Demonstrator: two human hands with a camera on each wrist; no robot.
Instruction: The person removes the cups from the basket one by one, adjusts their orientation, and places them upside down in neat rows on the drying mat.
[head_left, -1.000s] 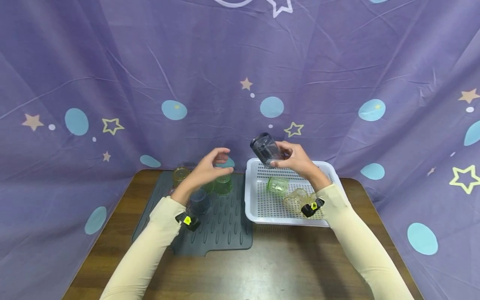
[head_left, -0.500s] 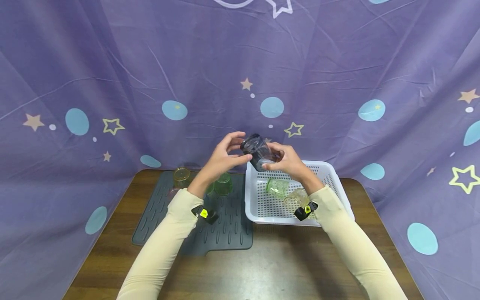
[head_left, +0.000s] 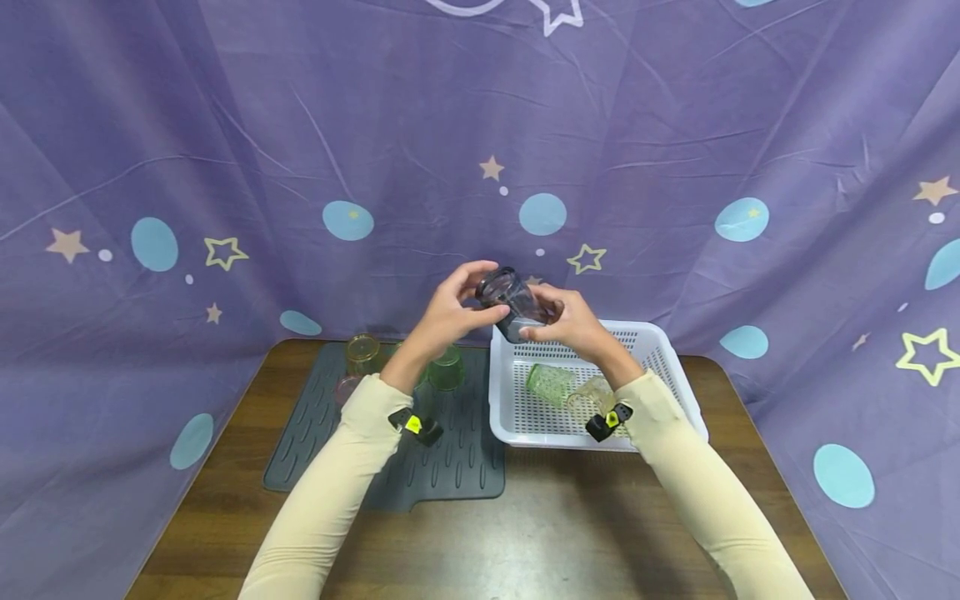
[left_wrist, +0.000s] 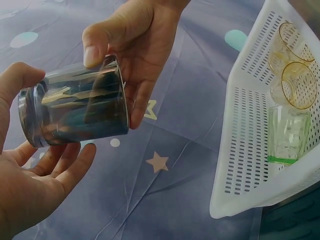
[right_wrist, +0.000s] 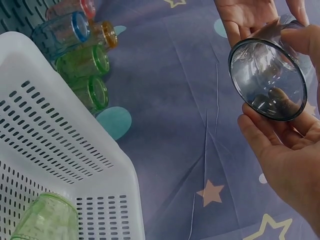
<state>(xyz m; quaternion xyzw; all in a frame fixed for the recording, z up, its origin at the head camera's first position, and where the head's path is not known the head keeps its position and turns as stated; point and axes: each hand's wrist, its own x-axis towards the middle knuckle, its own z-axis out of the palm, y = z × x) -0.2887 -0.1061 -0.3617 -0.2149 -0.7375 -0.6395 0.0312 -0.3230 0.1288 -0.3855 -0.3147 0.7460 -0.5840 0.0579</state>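
Clasping dark glass (head_left: 519, 302), left grip (head_left: 448, 314), right grip (head_left: 576, 319) half-curled, green glass (head_left: 551, 385), yellowish glasses (head_left: 590, 397) inside basket (head_left: 517, 438)

The head camera looks forward and down from farthest off, taking in left hand (head_left: 452, 314), right hand (head_left: 573, 322), table (head_left: 525, 533) and curtain (head_left: 420, 125). The 2 wrist cameras sit close, the left facing the side of the dark glass (left_wrist: 85, 107), the right its open rim; all 3 share the glass and the white basket (left_wrist: 223, 192).

A purple curtain (head_left: 420, 125) printed with stars (head_left: 492, 168) and blue ovals (head_left: 543, 214) hangs behind a wooden table (head_left: 525, 525).
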